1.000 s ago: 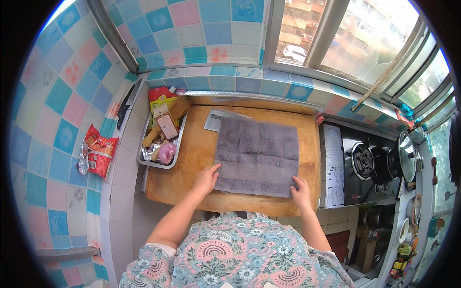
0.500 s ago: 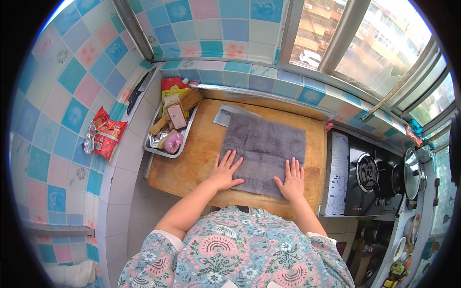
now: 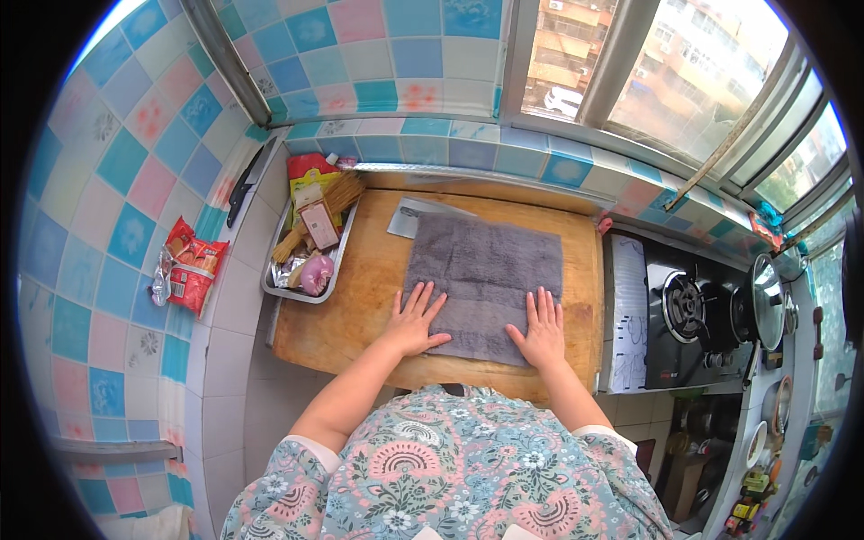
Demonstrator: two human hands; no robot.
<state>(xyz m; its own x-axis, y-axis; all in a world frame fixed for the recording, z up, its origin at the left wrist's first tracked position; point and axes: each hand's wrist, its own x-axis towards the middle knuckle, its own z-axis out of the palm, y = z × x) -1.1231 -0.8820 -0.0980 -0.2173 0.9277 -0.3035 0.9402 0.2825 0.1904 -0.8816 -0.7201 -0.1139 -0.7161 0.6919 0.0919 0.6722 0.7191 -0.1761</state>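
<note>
head view: we see a dark grey, rectangular cloth towel (image 3: 486,256) spread flat on a broad, pale brown wooden board (image 3: 360,279), slightly right of the board's middle, with a faint crease running across it. our bare left hand (image 3: 412,328) lies palm down over the towel's lower left edge, its fingers straight and fanned apart, the thumb stretched inward across the cloth; it has hold of nothing. our bare right hand (image 3: 540,335) rests palm down at the lower right edge, fingers straight and nearer together, thumb angled inward, likewise gripping nothing. the two hands are well apart, with towel between them.

beyond the towel's upper left corner we see a flat, silvery metal blade-like piece (image 3: 405,219), partly covered by the cloth. at the board's left side stands a rectangular silver metal tray (image 3: 326,290), holding a round purple onion-like thing (image 3: 316,275), a small pale pink box (image 3: 318,223) and bundled straw-coloured strands (image 3: 342,194); we cannot tell what these are. farther left, a black-handled knife (image 3: 238,200) lies on the tiled ledge, near a red plastic packet (image 3: 196,277). to the right of the board we see a black glass-topped gas stove (image 3: 661,346).
</note>
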